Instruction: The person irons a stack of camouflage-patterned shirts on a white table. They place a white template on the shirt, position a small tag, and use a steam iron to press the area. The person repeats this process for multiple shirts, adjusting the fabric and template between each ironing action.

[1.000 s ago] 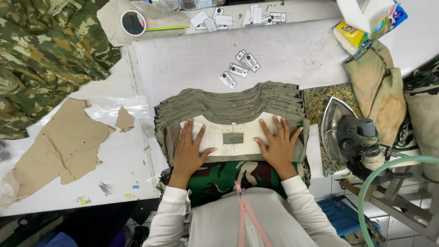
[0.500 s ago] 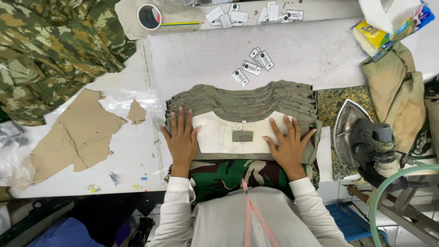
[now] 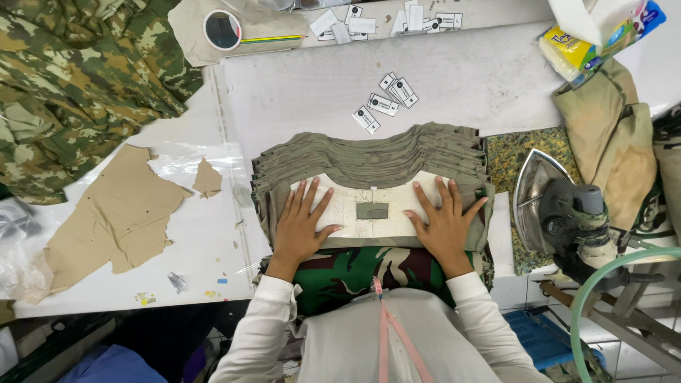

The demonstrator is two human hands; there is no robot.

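hands flat, fingers spread: l hand [image 3: 301,225] & r hand [image 3: 445,225] pressing cream panel [image 3: 355,211], grey label [image 3: 372,211] btwn.

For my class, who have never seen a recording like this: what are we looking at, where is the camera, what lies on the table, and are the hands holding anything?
The camera sits on a person's head and looks straight down at their own bare hands; there is no machine arm. The left hand and right hand lie flat, fingers spread, on a pale collar piece with a small grey label, atop a stack of olive cut pieces. Neither hand grips anything. On the white table lie small printed tags. A steam iron rests to the right, camouflage fabric is heaped top left, and torn brown paper lies left.
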